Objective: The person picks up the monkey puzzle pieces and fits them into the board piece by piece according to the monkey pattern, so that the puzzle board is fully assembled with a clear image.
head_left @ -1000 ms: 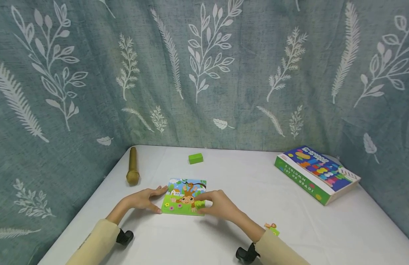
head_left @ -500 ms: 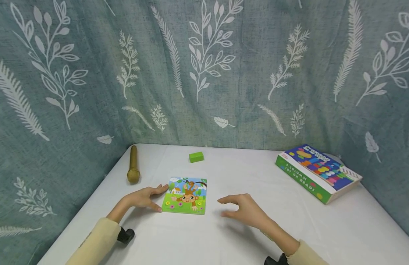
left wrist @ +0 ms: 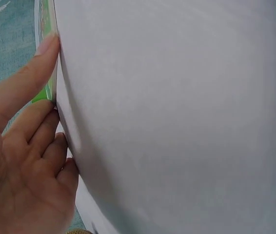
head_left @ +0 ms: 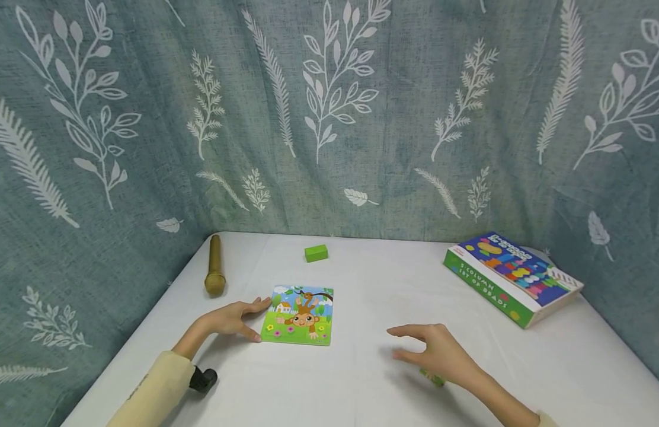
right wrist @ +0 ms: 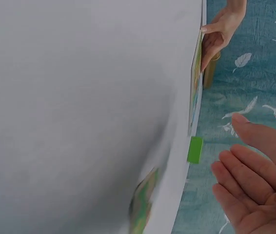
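Note:
A square picture puzzle [head_left: 299, 314] with a monkey hanging from a branch lies flat on the white table. My left hand [head_left: 230, 320] touches its left edge, thumb at the near corner and fingers spread along the side. In the left wrist view the fingers of that hand [left wrist: 30, 141] meet the puzzle's edge without curling round it. My right hand [head_left: 449, 359] hovers to the right, thumb and fingers apart, holding nothing. Partly hidden beneath it is a small green-and-brown puzzle piece [head_left: 432, 378], also visible in the right wrist view as a blurred loose piece [right wrist: 142, 204].
A green block [head_left: 316, 253] sits behind the puzzle. Toward the back left lies a gold-brown microphone-shaped object [head_left: 214, 267]. A colourful bead set box [head_left: 513, 279] stands at the back right. Patterned blue-green cloth [head_left: 329, 118] hangs behind the table [head_left: 372, 284].
My right hand has left the puzzle's right side and moved right and nearer, over the loose piece. The left hand stays at the puzzle's left edge.

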{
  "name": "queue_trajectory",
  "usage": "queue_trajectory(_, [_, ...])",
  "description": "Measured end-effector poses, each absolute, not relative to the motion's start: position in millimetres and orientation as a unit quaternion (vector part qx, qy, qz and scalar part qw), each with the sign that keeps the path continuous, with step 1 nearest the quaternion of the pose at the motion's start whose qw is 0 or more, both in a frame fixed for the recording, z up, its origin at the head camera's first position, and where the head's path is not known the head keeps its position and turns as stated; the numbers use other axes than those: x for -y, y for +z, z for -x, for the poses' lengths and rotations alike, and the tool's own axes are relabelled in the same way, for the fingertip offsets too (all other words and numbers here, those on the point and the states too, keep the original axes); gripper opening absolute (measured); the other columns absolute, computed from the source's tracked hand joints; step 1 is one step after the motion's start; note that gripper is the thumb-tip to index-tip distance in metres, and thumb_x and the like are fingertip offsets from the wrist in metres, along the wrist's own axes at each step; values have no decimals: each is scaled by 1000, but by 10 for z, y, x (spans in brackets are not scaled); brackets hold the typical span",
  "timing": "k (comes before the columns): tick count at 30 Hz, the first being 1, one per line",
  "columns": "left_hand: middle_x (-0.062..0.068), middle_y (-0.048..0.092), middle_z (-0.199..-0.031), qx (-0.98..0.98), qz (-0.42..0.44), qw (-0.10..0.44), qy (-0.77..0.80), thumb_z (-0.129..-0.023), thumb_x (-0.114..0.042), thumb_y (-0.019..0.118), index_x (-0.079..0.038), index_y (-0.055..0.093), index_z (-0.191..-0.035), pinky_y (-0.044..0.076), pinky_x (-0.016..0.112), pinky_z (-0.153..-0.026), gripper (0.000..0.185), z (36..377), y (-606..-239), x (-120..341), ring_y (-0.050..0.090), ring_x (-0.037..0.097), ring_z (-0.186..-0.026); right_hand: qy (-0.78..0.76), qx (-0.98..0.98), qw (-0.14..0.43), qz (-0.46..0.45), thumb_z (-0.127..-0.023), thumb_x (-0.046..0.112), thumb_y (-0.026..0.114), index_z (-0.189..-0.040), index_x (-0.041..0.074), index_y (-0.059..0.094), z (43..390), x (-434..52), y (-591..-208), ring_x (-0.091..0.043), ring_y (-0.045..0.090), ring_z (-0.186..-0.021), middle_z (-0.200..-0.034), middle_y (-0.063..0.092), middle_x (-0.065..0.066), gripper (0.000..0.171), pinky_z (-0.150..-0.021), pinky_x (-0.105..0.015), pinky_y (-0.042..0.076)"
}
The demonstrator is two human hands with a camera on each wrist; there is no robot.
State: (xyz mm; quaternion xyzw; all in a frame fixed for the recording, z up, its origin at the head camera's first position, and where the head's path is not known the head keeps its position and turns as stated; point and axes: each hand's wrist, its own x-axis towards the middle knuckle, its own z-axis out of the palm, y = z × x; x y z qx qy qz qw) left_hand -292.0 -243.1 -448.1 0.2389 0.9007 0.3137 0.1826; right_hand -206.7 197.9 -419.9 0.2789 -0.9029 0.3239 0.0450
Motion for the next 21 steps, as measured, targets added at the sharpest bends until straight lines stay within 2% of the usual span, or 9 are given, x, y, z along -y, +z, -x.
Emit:
queue_trajectory(4, [14, 19, -146, -900, -236, 184, 317, -69, -29, 76, -9, 27, -141, 11, 52, -105, 90, 2924, -4479, 2427, 12, 32, -134, 312, 912, 51, -261, -74, 33, 72, -110, 27, 64, 2007, -2128, -4216, -14, 58, -101, -107, 64, 9, 37, -79, -35, 49])
queue_trajectory(7, [13, 19, -146, -900, -235, 183, 317, -69, -30, 76, -9, 27, -141, 11, 51, -105, 90, 2928, -4491, 2432, 12, 31, -134, 308, 919, 40, -244, -74, 35, 72, -109, 24, 65, 1965, -2221, -4230, -10, 59, -88, -108, 64, 7, 38, -70, -28, 48])
queue_trajectory(9, [13, 19, -146, -901, -235, 183, 315, -69, -30, 76, -9, 27, -141, 11, 51, -105, 90, 2926, -4494, 2438, 12, 31, -134, 303, 923, 32, -236, -73, 35, 72, -109, 22, 66, 1936, -2280, -4243, -10, 58, -85, -108, 64, 6, 39, -66, -28, 46])
queue_trajectory(11, [13, 19, -146, -901, -236, 183, 314, -69, -30, 76, -10, 27, -141, 12, 51, -105, 89, 2924, -4496, 2444, 12, 31, -134, 294, 926, 30, -234, -72, 37, 72, -109, 20, 66, 1911, -2342, -4259, -13, 59, -84, -107, 64, 5, 40, -67, -29, 47])
queue_trajectory(15, [13, 19, -146, -901, -240, 181, 313, -69, -30, 76, -9, 27, -141, 11, 51, -105, 89, 2927, -4489, 2443, 12, 31, -134, 271, 934, 34, -231, -70, 40, 73, -108, 19, 66, 1878, -2466, -4287, -21, 59, -100, -105, 65, 5, 44, -78, -38, 49])
queue_trajectory(21, [11, 19, -146, -901, -238, 183, 313, -69, -30, 76, -10, 27, -141, 11, 51, -105, 89, 2937, -4503, 2435, 12, 30, -134, 267, 941, 9, -205, -66, 39, 75, -107, 15, 66, 1839, -2581, -4301, -22, 59, -99, -99, 66, 6, 49, -82, -42, 46])
